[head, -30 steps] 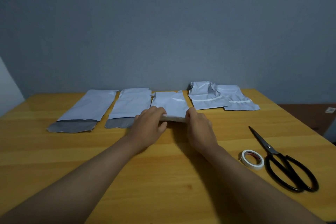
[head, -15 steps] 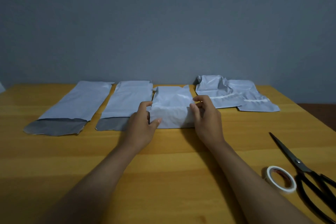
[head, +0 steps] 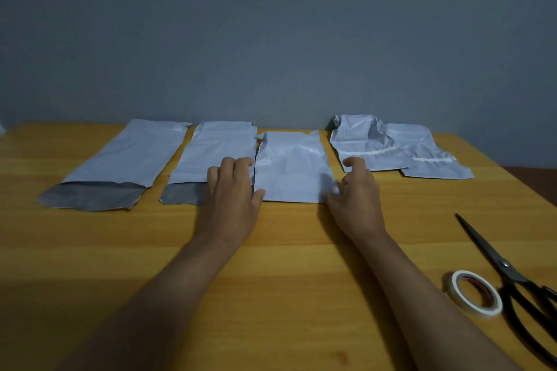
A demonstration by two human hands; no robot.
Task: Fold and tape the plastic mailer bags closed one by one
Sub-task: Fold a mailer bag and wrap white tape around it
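Left hand (head: 233, 190) flat, palm down — right hand (head: 355, 193) loosely curled.

Dim, bluish, slightly soft picture; faint forearm shadows on the table (head: 90, 250), wide-angle bending at edges.

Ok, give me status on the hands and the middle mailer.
Left hand and right hand open, flanking the middle mailer. Mailer folded flat, untaped. Tape roll and scissors untouched at right. Nothing obstructing.

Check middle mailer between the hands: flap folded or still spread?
Folded. The middle mailer shows no grey flap at its near edge, unlike the two mailers on the left, and looks shorter. No tape visible on it.
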